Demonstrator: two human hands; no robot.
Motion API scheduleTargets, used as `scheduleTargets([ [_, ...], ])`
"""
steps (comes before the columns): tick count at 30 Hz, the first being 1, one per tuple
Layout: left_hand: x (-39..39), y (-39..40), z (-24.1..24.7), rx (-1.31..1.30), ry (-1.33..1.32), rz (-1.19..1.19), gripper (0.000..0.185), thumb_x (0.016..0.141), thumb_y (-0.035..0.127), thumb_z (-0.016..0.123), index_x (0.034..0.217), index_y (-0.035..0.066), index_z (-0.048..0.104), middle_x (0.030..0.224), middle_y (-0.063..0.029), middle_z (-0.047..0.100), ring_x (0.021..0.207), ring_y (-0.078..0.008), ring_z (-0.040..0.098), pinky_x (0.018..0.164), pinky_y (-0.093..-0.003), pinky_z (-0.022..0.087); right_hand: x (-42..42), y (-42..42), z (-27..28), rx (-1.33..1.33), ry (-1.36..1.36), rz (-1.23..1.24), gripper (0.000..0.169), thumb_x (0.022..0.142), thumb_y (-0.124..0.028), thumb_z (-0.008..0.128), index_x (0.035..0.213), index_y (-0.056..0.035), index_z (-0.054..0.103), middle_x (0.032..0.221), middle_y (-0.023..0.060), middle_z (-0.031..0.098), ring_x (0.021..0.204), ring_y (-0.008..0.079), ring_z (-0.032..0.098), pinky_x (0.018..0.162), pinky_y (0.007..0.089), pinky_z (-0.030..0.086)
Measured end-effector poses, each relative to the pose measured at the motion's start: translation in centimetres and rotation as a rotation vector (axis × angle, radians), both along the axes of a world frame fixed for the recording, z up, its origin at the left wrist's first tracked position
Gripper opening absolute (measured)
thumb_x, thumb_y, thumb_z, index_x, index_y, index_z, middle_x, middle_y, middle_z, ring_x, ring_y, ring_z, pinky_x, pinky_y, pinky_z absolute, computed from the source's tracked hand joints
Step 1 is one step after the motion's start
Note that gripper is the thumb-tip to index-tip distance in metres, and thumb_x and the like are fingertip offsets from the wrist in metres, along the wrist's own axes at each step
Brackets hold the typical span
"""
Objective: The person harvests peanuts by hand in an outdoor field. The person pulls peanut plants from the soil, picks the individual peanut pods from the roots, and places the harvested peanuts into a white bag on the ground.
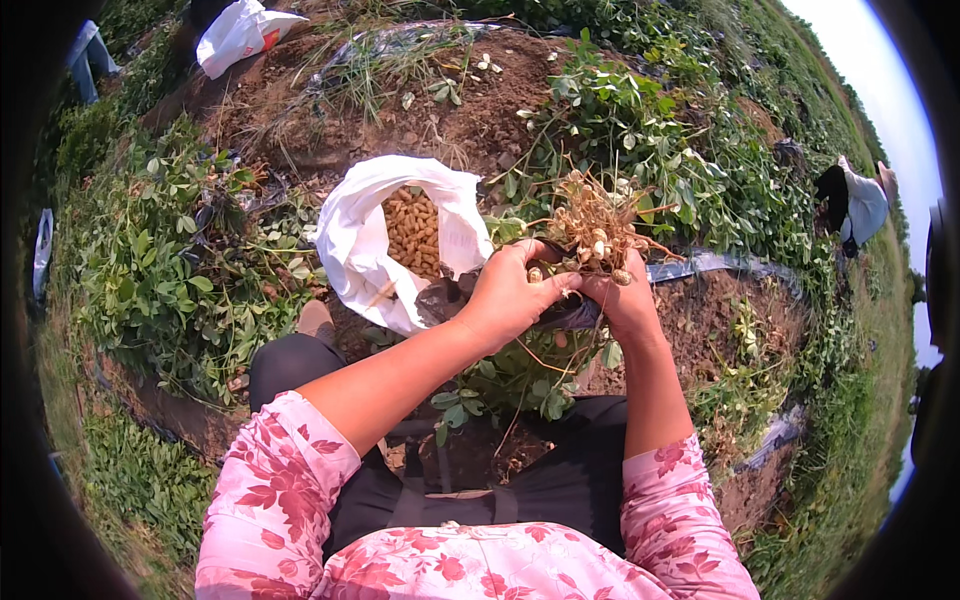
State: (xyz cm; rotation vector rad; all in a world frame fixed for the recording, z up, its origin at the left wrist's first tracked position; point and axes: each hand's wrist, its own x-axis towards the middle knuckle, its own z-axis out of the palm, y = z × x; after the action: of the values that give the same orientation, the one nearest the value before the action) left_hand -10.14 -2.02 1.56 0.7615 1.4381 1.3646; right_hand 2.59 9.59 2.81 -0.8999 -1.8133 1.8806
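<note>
An uprooted peanut plant (600, 217) is held roots up in my right hand (619, 300), its leafy top hanging below between my knees. Pale pods (621, 277) cling among the dry, tangled roots. My left hand (510, 289) meets the right one at the base of the roots, with a peanut pod (535, 275) in the crook of its thumb and forefinger. Dark plastic film (574, 313) shows between and below the hands. Left of them stands an open white bag (341, 247), its rim rolled out, with many loose peanuts (412, 234) inside. The left fingertips are partly hidden.
Heaps of pulled peanut plants (180, 277) lie to the left, and more foliage (637, 120) spreads at upper right. Torn plastic mulch (720, 262) crosses the bare soil (480, 97). Another white bag (240, 37) is at upper left. A person (862, 199) is bent over at far right.
</note>
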Motion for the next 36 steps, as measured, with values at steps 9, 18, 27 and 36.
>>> scheduleTargets([
  [9, 0.9, 0.6, -1.2, 0.064, 0.226, -0.024, 0.037, 0.091, 0.025, 0.064, 0.117, 0.001, 0.054, 0.097, -0.0064, 0.064, 0.086, -0.0147, 0.058, 0.082, -0.0313, 0.047, 1.1, 0.4, -1.7, 0.306, -0.130, 0.027, 0.045, 0.071, -0.006, 0.077, 0.111, -0.0015, 0.057, 0.103, 0.0063, 0.064, 0.091, 0.0172, 0.061, 0.082, 0.0311, 0.049],
  [18, 1.5, 0.6, -1.3, 0.226, 0.077, 0.079, 0.035, 0.095, 0.028, 0.058, 0.113, -0.001, 0.051, 0.093, -0.0054, 0.060, 0.076, -0.0097, 0.054, 0.063, -0.0258, 0.047, 0.4, -0.2, -2.2, 0.351, -0.103, 0.009, 0.037, 0.070, -0.006, 0.073, 0.105, -0.0011, 0.061, 0.101, 0.0082, 0.064, 0.089, 0.0177, 0.062, 0.080, 0.0309, 0.049],
  [27, 3.5, -2.1, 1.7, 0.378, 0.249, 0.141, 0.026, 0.093, 0.024, 0.058, 0.088, 0.002, 0.045, 0.071, -0.0021, 0.050, 0.057, -0.0085, 0.045, 0.050, -0.0273, 0.040, -0.7, 1.7, -2.7, 0.435, -0.437, -0.159, 0.022, 0.070, -0.002, 0.056, 0.092, 0.0024, 0.059, 0.085, 0.0080, 0.064, 0.072, 0.0166, 0.059, 0.067, 0.0298, 0.049],
  [36, -4.4, -3.1, 3.8, 0.139, -0.198, 0.271, 0.014, 0.095, 0.017, 0.046, 0.094, 0.006, 0.055, 0.071, 0.0016, 0.050, 0.054, -0.0049, 0.046, 0.047, -0.0194, 0.036, -0.5, 1.9, -1.7, -0.061, -0.010, -0.345, 0.026, 0.069, 0.003, 0.058, 0.095, -0.0008, 0.057, 0.084, 0.0020, 0.058, 0.073, 0.0132, 0.053, 0.067, 0.0283, 0.044],
])
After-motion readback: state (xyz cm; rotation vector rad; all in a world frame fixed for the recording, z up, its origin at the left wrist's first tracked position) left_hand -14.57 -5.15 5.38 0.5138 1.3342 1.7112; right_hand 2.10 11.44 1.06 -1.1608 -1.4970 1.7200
